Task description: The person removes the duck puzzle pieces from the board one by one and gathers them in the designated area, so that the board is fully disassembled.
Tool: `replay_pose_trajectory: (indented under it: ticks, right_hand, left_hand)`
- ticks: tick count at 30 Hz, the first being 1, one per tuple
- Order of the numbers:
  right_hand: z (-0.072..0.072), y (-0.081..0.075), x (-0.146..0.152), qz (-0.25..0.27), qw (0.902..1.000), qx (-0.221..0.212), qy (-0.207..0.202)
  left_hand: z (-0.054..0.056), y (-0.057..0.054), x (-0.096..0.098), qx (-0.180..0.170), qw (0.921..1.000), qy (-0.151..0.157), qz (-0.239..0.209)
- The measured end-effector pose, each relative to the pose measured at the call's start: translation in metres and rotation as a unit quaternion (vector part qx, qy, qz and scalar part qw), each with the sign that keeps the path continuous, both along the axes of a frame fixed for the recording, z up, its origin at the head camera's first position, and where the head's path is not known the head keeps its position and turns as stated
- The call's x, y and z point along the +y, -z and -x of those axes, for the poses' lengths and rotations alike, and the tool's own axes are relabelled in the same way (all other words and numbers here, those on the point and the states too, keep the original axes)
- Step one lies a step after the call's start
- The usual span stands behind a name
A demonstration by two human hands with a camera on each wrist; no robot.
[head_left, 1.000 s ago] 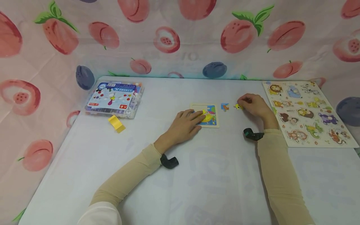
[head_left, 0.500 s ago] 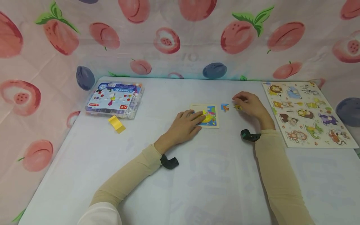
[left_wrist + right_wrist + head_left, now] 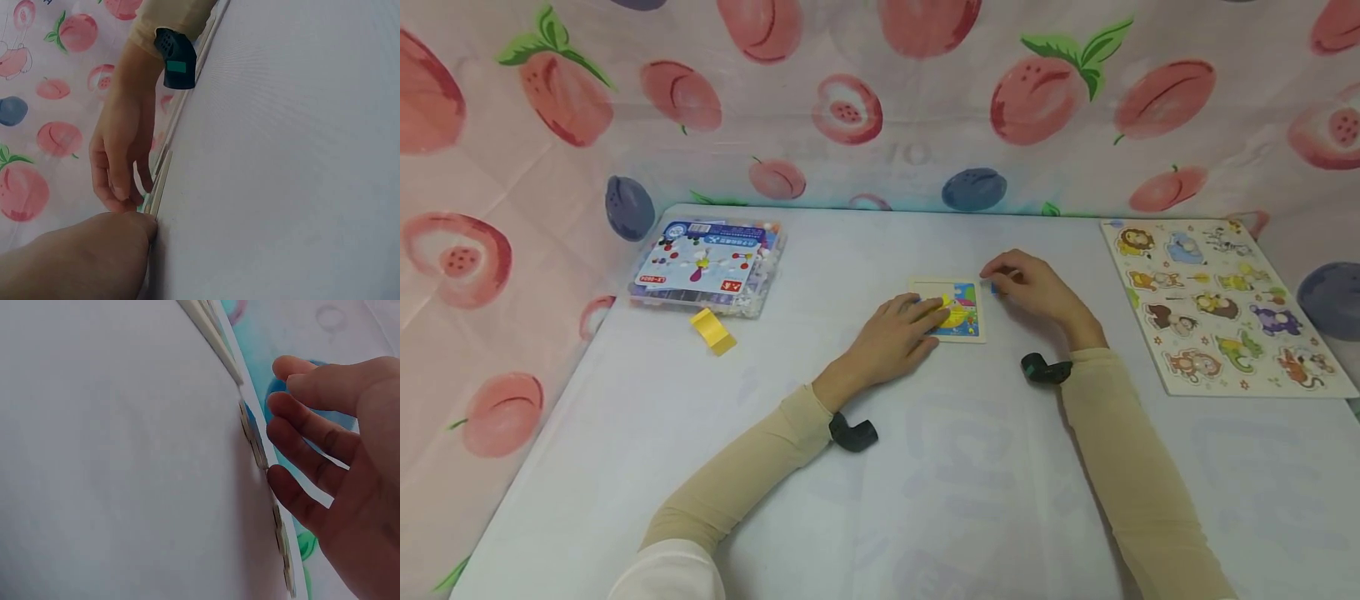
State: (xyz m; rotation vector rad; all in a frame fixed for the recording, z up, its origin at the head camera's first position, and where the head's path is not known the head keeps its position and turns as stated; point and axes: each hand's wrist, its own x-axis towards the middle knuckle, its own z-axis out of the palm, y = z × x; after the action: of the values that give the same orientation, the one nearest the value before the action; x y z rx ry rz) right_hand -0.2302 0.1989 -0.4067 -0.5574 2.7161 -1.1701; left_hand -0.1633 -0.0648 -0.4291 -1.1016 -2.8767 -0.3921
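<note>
A small framed jigsaw puzzle (image 3: 962, 321) with a yellow picture on blue lies mid-table. My left hand (image 3: 891, 337) rests on its left part with the fingers spread, covering much of the picture. Just right of the frame, my right hand (image 3: 1037, 292) hovers low over a blue puzzle piece (image 3: 995, 288), which is mostly hidden beneath it. In the right wrist view the right hand's fingers are loosely bent, with nothing seen between them. That view shows the blue piece (image 3: 254, 436) edge-on on the table, with another puzzle piece (image 3: 284, 550) beside it.
A large board with animal pictures (image 3: 1225, 308) lies at the right. At the back left stands a clear plastic box (image 3: 700, 262) with a printed label, and a folded yellow strip (image 3: 712, 332) lies in front of it. A fruit-print cloth (image 3: 895, 108) hangs behind the table.
My right hand has moved left, from the yellow puzzle piece to above the blue one, and now covers both. The left hand has stayed on the framed puzzle.
</note>
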Motion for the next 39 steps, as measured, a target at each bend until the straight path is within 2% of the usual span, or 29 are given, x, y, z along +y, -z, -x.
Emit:
replay_pose_trajectory:
  ticks: [9,12,21,32,39]
  right_hand:
    - [0.0,0.005,-0.016,0.021,0.9967,0.021,-0.076]
    - [-0.001,0.006,-0.019,0.023,0.9956,0.018,-0.089]
    - [-0.004,0.002,-0.027,-0.051,0.9934,0.014,-0.102]
    - [-0.005,0.0,-0.033,-0.076,0.9927,0.007,-0.094]
    - [-0.004,0.0,-0.034,-0.084,0.9925,0.016,-0.088]
  left_hand:
    - [0.001,0.002,0.0,0.014,0.9999,0.002,0.006]
    - [0.002,0.003,0.0,0.014,0.9999,0.003,0.007]
    - [0.002,0.003,0.0,0.017,0.9998,0.002,0.012]
    - [0.001,0.001,0.001,0.01,0.9999,-0.004,0.011]
    - [-0.002,0.0,0.017,0.015,0.9969,-0.024,0.074]
